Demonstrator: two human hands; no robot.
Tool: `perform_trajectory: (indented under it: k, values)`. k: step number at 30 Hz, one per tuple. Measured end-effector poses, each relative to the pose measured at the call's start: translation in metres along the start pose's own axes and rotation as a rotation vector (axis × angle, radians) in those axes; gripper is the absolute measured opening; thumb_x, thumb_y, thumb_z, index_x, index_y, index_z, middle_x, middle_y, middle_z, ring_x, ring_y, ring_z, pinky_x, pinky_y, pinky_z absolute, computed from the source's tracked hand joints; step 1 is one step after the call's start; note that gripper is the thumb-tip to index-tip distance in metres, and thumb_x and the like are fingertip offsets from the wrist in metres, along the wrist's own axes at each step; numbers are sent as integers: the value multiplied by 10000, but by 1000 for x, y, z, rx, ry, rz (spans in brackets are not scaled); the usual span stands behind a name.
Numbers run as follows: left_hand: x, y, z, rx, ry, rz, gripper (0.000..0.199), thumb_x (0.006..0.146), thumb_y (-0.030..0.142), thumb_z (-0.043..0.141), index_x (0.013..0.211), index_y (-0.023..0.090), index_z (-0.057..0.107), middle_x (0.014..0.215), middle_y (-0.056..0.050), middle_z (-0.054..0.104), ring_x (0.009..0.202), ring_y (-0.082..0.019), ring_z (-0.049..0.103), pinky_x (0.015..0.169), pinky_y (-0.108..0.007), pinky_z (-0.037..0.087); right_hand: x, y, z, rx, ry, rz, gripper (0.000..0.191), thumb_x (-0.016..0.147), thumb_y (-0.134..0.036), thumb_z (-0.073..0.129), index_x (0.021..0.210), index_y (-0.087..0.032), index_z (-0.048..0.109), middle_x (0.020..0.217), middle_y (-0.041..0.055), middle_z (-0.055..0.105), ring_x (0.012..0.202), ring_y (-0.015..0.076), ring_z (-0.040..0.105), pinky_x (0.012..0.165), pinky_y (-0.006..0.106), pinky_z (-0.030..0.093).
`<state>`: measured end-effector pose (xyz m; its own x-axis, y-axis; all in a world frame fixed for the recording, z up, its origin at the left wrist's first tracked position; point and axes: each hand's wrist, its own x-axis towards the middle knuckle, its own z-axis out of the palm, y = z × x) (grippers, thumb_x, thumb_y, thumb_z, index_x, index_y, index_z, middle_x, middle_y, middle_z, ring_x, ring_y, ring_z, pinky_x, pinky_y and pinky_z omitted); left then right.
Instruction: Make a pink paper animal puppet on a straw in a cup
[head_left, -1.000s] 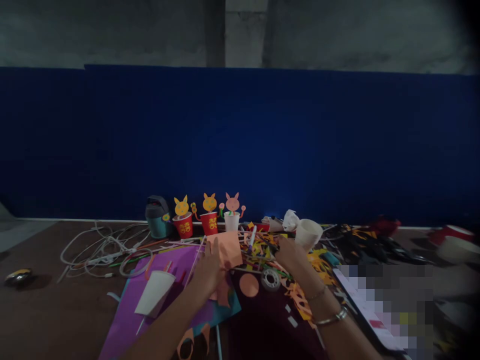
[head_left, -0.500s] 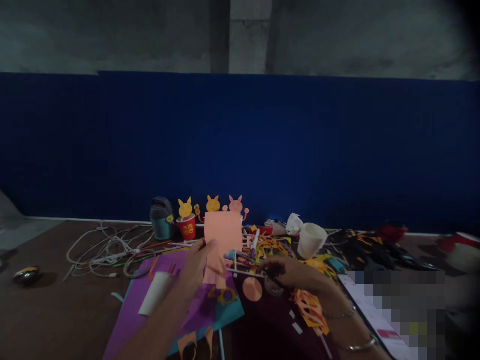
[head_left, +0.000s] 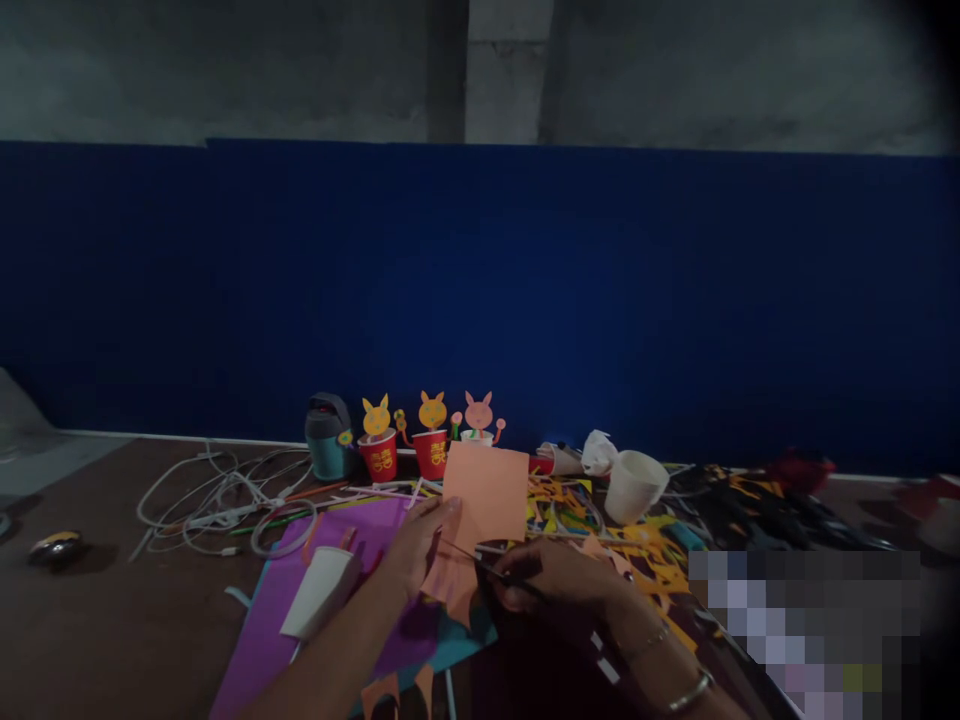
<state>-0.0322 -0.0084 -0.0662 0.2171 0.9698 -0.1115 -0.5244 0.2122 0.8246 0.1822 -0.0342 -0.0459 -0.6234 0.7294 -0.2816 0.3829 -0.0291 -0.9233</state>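
Head view is showing you working over the counter [head_left: 135, 630], your left hand [head_left: 420, 545] closing its fingers on the left edge of the peach paper [head_left: 487, 490] and your right hand [head_left: 559, 575] curling around the dark handles of what is looking like a pair of scissors [head_left: 486, 566]. The paper is standing up off the counter between your two hands: its broad upper part is rising beyond your left fingertips, and a crumpled lower part is hanging down toward you, so its long axis is running from far to near. Your left hand is gripping it directly, and your right hand is lying just to the right and on the near side. The scissors are pointing left and slightly away from you, crossing that long axis below the broad part, with their tips ending close to your left fingers. How far the blades are spreading you cannot tell at this size, nor whether they are touching the paper or only passing in front of it. To the left, a white cup [head_left: 322, 590] is lying tipped over on the purple sheet [head_left: 259, 640]; behind the paper, three cat-faced figures [head_left: 433, 412] are standing in cups along the blue panel [head_left: 480, 270].
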Motion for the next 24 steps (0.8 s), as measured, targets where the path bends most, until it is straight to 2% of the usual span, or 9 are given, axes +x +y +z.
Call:
perform_trajectory:
  k: [6, 10, 14, 24]
  values:
    - [-4, 0, 5, -32, -69, -23, 212, 697, 292, 748, 837, 143, 690, 856, -122, 747, 837, -282, 706, 828, -398, 529, 1, 0, 1, 25, -31, 0, 341, 668, -381, 723, 939, -172, 717, 723, -9, 608, 597, 97, 491, 567, 199, 391]
    - [-5, 1, 7, -33, -57, -35, 213, 696, 294, 741, 833, 142, 682, 848, -125, 743, 850, -298, 702, 819, -419, 533, 0, 0, 5, 86, -7, 6, 320, 653, -392, 732, 892, -179, 727, 683, -23, 588, 565, 85, 456, 528, 186, 370]
    - [-6, 3, 8, -12, -54, -64, 242, 692, 307, 746, 851, 136, 684, 872, -141, 740, 876, -309, 695, 826, -430, 534, -1, -2, 5, 14, 25, 10, 297, 645, -385, 739, 861, -181, 743, 616, -35, 554, 532, 79, 411, 497, 182, 347]
    - [5, -7, -6, 18, -31, -23, 211, 705, 274, 746, 854, 135, 691, 831, -111, 749, 818, -271, 709, 831, -390, 533, -1, -2, 7, -5, 39, -23, 300, 661, -386, 706, 861, -168, 756, 610, -20, 597, 497, 75, 414, 478, 192, 327]
